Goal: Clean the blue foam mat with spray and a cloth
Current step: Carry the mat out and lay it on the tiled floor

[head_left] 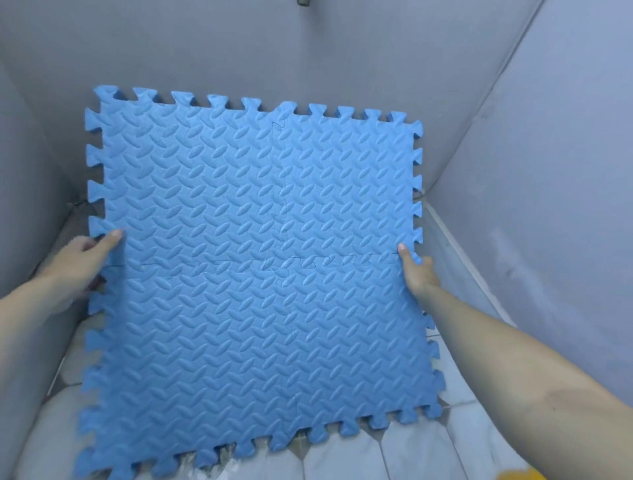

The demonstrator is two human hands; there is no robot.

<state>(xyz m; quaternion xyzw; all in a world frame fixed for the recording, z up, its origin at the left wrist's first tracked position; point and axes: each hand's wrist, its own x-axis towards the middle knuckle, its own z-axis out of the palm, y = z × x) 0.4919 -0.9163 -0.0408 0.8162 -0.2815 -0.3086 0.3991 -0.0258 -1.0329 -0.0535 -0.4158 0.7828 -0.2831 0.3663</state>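
Observation:
A blue foam mat [260,267] made of interlocking puzzle tiles with a ribbed leaf pattern fills the middle of the view, held up off the floor and tilted toward me. My left hand [87,260] grips its left edge, thumb on the front face. My right hand [416,270] grips the right edge the same way, with its fingers hidden behind the mat. No spray bottle or cloth is in sight.
Grey walls [548,171] close in on the left, back and right, forming a narrow corner. Pale tiled floor [428,452] shows below the mat. A yellow object [520,474] peeks in at the bottom right edge. A small dark fitting [303,2] sits high on the back wall.

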